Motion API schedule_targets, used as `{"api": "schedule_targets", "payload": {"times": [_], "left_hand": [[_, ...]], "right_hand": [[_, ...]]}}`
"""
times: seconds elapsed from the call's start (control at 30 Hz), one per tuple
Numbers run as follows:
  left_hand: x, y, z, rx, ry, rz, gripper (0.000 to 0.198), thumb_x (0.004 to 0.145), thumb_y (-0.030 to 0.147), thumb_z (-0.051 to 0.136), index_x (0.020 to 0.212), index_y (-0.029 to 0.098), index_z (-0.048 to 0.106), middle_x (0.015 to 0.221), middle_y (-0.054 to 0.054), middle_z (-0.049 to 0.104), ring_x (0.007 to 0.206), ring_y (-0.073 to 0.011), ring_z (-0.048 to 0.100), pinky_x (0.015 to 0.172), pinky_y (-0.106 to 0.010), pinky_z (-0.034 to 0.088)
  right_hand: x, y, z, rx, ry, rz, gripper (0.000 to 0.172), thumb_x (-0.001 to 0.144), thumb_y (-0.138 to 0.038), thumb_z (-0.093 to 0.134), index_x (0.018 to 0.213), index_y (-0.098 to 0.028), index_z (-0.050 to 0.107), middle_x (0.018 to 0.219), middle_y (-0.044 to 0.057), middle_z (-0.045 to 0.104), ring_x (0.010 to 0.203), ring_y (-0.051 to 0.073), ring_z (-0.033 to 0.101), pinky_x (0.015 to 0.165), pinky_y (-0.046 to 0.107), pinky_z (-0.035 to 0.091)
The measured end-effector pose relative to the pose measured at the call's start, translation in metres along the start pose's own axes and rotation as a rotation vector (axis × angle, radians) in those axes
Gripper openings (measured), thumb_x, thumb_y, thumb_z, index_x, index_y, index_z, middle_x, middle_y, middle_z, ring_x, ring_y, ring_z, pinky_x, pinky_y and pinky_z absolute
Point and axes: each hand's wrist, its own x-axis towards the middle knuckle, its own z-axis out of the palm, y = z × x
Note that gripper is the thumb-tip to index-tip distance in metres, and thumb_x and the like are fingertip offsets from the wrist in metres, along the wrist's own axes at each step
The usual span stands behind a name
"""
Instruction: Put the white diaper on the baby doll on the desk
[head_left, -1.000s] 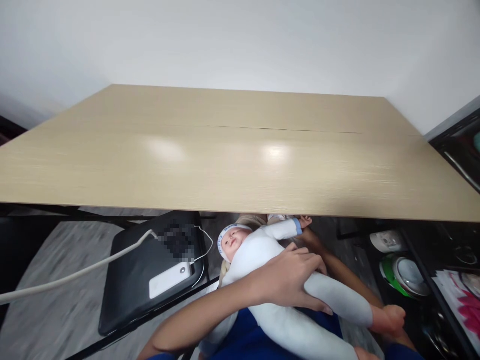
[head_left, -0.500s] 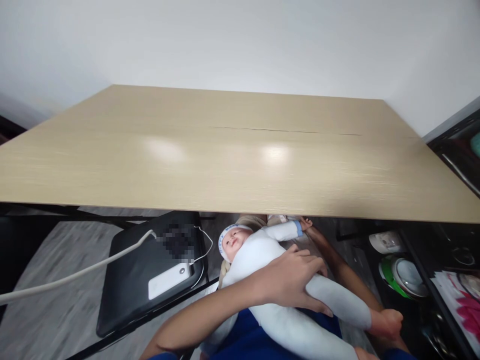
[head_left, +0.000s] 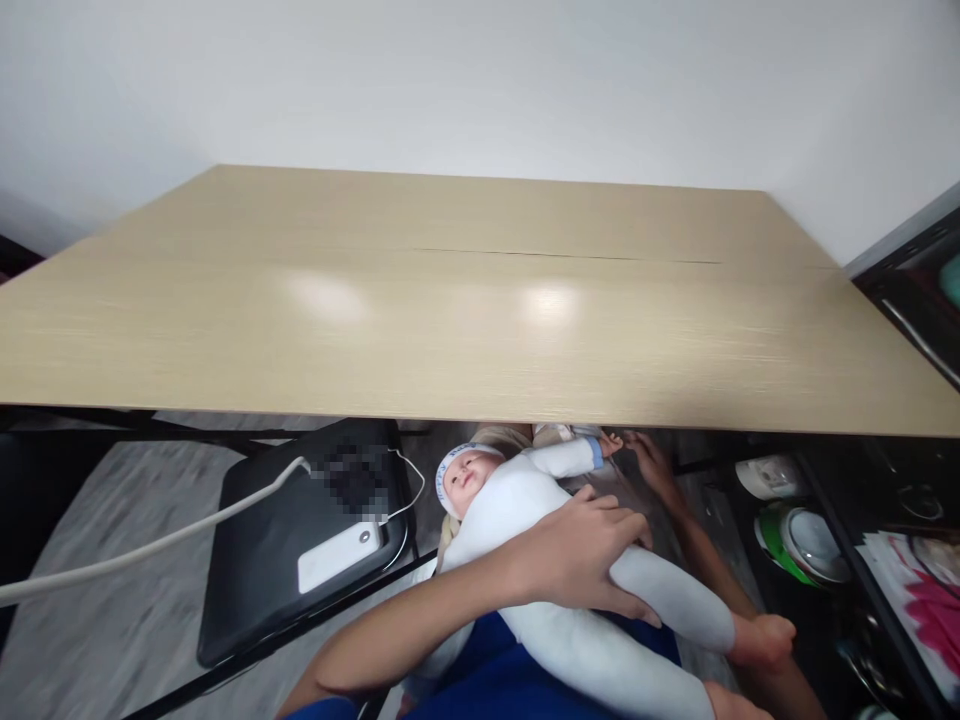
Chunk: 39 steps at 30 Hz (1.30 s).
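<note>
A baby doll (head_left: 517,510) in a white suit with blue cuffs and a lettered white headband lies face up across my lap. Its head is to the left and its feet point to the lower right. My left hand (head_left: 589,555) rests over the doll's hip, its fingers and thumb curved around the top of the thigh. Just beyond the doll's outstretched hand is my right hand (head_left: 651,462), partly cut off by the table edge. Its fingers are extended, with a small gap to the doll's hand and nothing visible in them.
A pale wooden table (head_left: 465,330) spans the view above my lap. To the left, a black padded seat (head_left: 259,530) carries a white power bank (head_left: 339,556) with a cable. On the right, dark shelving holds a green-and-white round container (head_left: 806,542) and papers (head_left: 892,580).
My right hand has moved right, away from the doll's hand, and its fingers now show. My left hand and the doll stay nearly as they were.
</note>
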Motion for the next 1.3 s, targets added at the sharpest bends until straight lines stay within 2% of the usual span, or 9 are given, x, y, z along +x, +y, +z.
{"api": "schedule_targets", "payload": {"times": [0.17, 0.3, 0.4, 0.5, 0.63, 0.77, 0.9, 1.13, 1.3], "left_hand": [[0.003, -0.001, 0.003, 0.047, 0.000, 0.053, 0.053, 0.095, 0.066, 0.079, 0.125, 0.024, 0.074, 0.112, -0.008, 0.080, 0.106, -0.0303, 0.076, 0.096, -0.042, 0.052], [0.004, 0.001, 0.004, 0.059, 0.038, 0.126, 0.053, 0.097, 0.065, 0.077, 0.127, 0.022, 0.075, 0.118, -0.009, 0.079, 0.112, -0.0304, 0.073, 0.107, -0.043, 0.051], [-0.015, 0.005, 0.005, 0.032, 0.148, 0.123, 0.051, 0.102, 0.064, 0.073, 0.134, 0.024, 0.074, 0.125, -0.009, 0.077, 0.121, -0.0305, 0.069, 0.116, -0.045, 0.047], [-0.065, 0.002, 0.013, -0.075, 0.405, -0.010, 0.040, 0.108, 0.053, 0.069, 0.140, 0.029, 0.069, 0.139, -0.009, 0.073, 0.130, -0.0283, 0.066, 0.116, -0.043, 0.050], [-0.153, -0.022, 0.047, -0.138, 0.931, -0.597, 0.022, 0.108, 0.045, 0.062, 0.108, 0.023, 0.066, 0.111, -0.010, 0.073, 0.108, -0.0281, 0.070, 0.101, -0.044, 0.058], [-0.200, -0.047, 0.086, -0.454, 0.805, -1.026, 0.048, 0.096, 0.065, 0.065, 0.116, 0.022, 0.070, 0.114, -0.011, 0.077, 0.108, -0.0349, 0.075, 0.101, -0.053, 0.062], [-0.203, -0.053, 0.100, -0.497, 0.734, -0.985, 0.058, 0.073, 0.065, 0.082, 0.117, 0.029, 0.075, 0.118, -0.009, 0.080, 0.119, -0.0433, 0.075, 0.109, -0.059, 0.062], [-0.206, -0.020, 0.071, -0.367, 0.786, -0.781, 0.037, 0.076, 0.036, 0.076, 0.111, 0.025, 0.068, 0.091, -0.004, 0.074, 0.093, -0.0318, 0.077, 0.077, -0.039, 0.066], [-0.197, 0.000, 0.021, -0.266, 0.720, -0.736, 0.039, 0.073, 0.025, 0.068, 0.110, 0.024, 0.060, 0.088, 0.001, 0.071, 0.079, -0.0243, 0.074, 0.069, -0.031, 0.061]], "right_hand": [[-0.024, -0.002, -0.025, -0.031, -0.004, -0.070, 0.038, 0.108, -0.057, 0.057, 0.108, -0.023, 0.074, 0.107, 0.012, 0.082, 0.103, 0.031, 0.077, 0.097, 0.049, 0.061], [-0.018, -0.048, -0.007, -0.135, -0.509, -0.393, 0.037, 0.108, -0.035, 0.061, 0.142, -0.024, 0.068, 0.147, 0.014, 0.072, 0.139, 0.030, 0.065, 0.121, 0.050, 0.050], [-0.001, -0.079, 0.022, -0.360, -0.786, -0.444, 0.046, 0.102, -0.027, 0.067, 0.147, -0.024, 0.065, 0.154, 0.013, 0.068, 0.144, 0.031, 0.060, 0.126, 0.050, 0.046], [0.009, -0.099, 0.040, -0.428, -0.857, -0.442, 0.032, 0.099, -0.027, 0.068, 0.131, -0.024, 0.071, 0.137, 0.010, 0.076, 0.128, 0.032, 0.070, 0.114, 0.046, 0.054], [0.007, -0.118, 0.040, -0.439, -0.831, -0.486, 0.024, 0.102, -0.023, 0.063, 0.124, -0.024, 0.072, 0.132, 0.008, 0.078, 0.125, 0.033, 0.072, 0.107, 0.044, 0.057], [0.005, -0.131, 0.043, -0.502, -0.839, -0.552, 0.026, 0.103, -0.017, 0.061, 0.126, -0.018, 0.072, 0.133, 0.014, 0.076, 0.123, 0.032, 0.073, 0.106, 0.043, 0.055], [0.008, -0.147, 0.044, -0.564, -0.882, -0.613, 0.025, 0.105, -0.018, 0.060, 0.128, -0.015, 0.071, 0.131, 0.016, 0.075, 0.123, 0.031, 0.071, 0.107, 0.043, 0.053], [0.003, -0.191, -0.002, -0.492, -0.812, -0.656, 0.031, 0.107, -0.022, 0.061, 0.137, -0.021, 0.068, 0.130, 0.011, 0.073, 0.118, 0.028, 0.069, 0.102, 0.040, 0.054], [0.006, -0.203, -0.036, -0.373, -0.649, -0.746, 0.038, 0.107, -0.024, 0.062, 0.144, -0.023, 0.064, 0.128, 0.009, 0.074, 0.116, 0.028, 0.070, 0.102, 0.042, 0.056]]}}
